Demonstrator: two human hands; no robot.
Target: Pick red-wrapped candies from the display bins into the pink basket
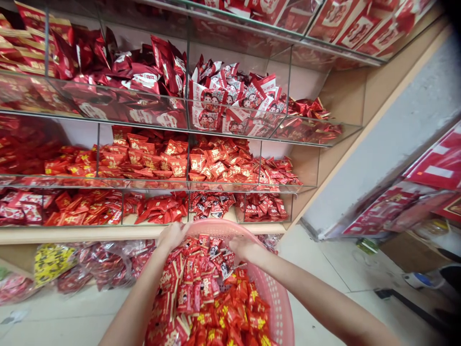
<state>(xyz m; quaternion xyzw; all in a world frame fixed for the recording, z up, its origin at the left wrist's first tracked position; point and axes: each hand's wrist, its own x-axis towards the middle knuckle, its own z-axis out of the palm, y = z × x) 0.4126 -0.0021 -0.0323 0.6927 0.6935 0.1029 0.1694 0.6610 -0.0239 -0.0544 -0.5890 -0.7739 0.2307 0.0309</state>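
A pink plastic basket [283, 298] stands close to the shelf's front edge, filled with small wrapped packets. My left hand [174, 236] is closed on the basket's far left rim. Inside the basket, my right hand [242, 247] curls down beside red packets with black-and-white figures [224, 263]; whatever its bent fingertips hold is hidden. Red packets with yellow print [234, 307] fill the near right of the basket. Red and cream packets [190, 274] lie in the middle and left.
A wooden shelf [169, 234] with clear dividers [188, 163] holds several compartments of red packets [216, 163]. Plastic bags of goods [104, 264] lie under it. At right, a cardboard box [410, 252] sits on the tiled floor [324, 269].
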